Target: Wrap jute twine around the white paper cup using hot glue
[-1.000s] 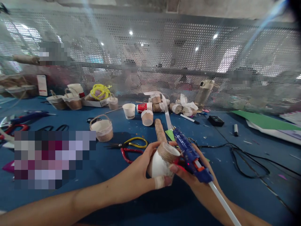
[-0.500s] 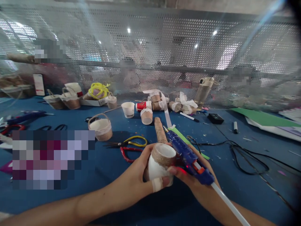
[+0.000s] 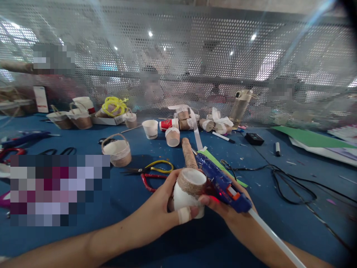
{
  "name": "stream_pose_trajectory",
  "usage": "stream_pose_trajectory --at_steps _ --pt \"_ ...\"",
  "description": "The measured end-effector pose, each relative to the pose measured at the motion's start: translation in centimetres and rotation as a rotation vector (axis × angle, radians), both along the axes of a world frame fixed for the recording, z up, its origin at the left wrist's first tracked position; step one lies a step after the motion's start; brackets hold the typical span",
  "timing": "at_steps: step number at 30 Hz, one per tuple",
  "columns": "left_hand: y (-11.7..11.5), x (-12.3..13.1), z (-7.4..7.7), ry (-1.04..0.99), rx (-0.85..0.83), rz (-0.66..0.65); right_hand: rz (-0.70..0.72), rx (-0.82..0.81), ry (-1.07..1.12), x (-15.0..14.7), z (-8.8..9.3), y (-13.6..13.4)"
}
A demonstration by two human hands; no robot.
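Note:
My left hand (image 3: 164, 203) is closed around a white paper cup (image 3: 184, 197) with brown twine wound about its upper part. The cup is tilted, its open mouth facing up and toward me. A strip of tape is wrapped on my left thumb. In my right hand (image 3: 225, 208) is a blue hot glue gun (image 3: 220, 178), its nozzle pointing away and a long white glue stick (image 3: 275, 234) sticking out of its back. My right thumb rests against the cup's side. Just beyond the cup lies a twine roll (image 3: 189, 154), partly hidden behind it.
Yellow-and-red-handled scissors (image 3: 158, 166) lie left of the cup. A small twine-wrapped basket (image 3: 120, 153) stands behind them, with more cups and baskets (image 3: 80, 118) along the perforated metal screen (image 3: 178, 48). A black cable (image 3: 292, 197) loops at right, near green paper (image 3: 312, 139).
The view has shifted slightly, so the things on the table appear a little further left. Both hands keep their hold on the cup and glue gun, with almost no other movement.

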State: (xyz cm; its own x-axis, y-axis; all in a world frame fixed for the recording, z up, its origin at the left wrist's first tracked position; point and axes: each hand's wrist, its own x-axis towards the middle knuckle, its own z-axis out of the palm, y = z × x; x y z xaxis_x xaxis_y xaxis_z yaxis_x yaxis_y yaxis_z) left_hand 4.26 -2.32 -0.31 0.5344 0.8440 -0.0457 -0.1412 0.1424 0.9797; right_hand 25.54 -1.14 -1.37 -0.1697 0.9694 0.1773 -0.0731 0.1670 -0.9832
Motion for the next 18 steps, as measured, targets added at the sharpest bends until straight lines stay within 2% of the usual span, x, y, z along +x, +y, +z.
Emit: stream_pose_trajectory --at_steps 4,9,13,18 --pt "-0.08 -0.1 -0.51 -0.022 -0.007 0.012 -0.018 0.004 -0.001 -0.18 0.41 -0.17" --pt "0.07 -0.08 -0.43 0.0 -0.015 0.042 -0.066 -0.075 0.082 -0.64 0.69 -0.5" --pt "0.05 0.14 -0.04 0.034 -0.002 0.052 -0.017 -0.028 0.054 -0.4 0.22 -0.04" --pt "0.03 0.19 0.1 0.035 -0.002 0.069 -0.025 0.007 -0.031 -0.16 0.15 0.3"
